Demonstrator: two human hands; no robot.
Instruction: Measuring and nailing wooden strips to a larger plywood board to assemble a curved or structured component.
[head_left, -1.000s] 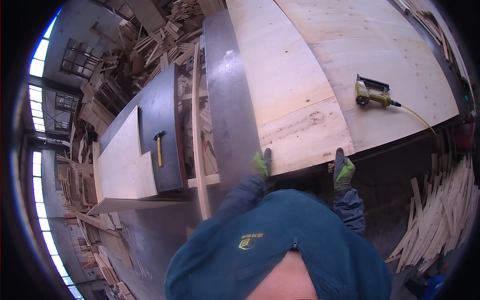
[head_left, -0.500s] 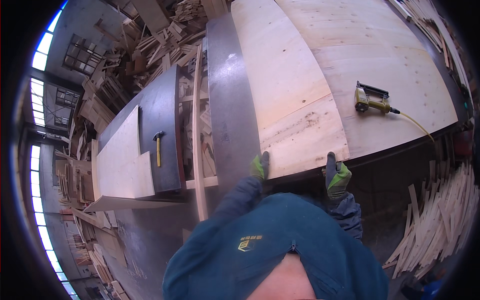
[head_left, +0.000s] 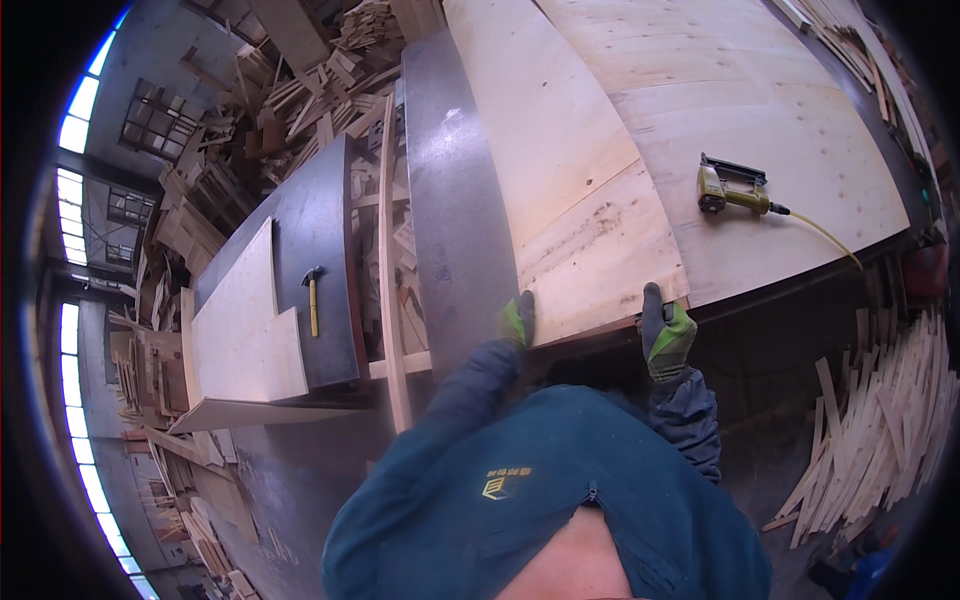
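A long pale plywood strip (head_left: 570,130) lies on a dark panel (head_left: 450,190), its near end in front of me. My left hand (head_left: 517,320), in a grey and green glove, is closed on the left corner of that end. My right hand (head_left: 667,335), gloved the same way, grips the right corner with the thumb on top. The fingers under the edge are hidden. Right of the strip, a wider plywood sheet (head_left: 760,130) carries a yellow-green nail gun (head_left: 733,188) with a yellow air hose (head_left: 825,238).
On the left, a hammer (head_left: 313,300) rests on another dark panel (head_left: 325,230) beside plywood pieces (head_left: 235,320). A narrow batten (head_left: 390,250) runs between the two dark panels. Scrap wood (head_left: 310,80) is heaped at the back left; thin strips (head_left: 880,430) lie at the right.
The strip's near end has slid slightly away from me at the right corner, baring a reddish edge beneath. Both hands keep their hold. The whole view has shifted a little.
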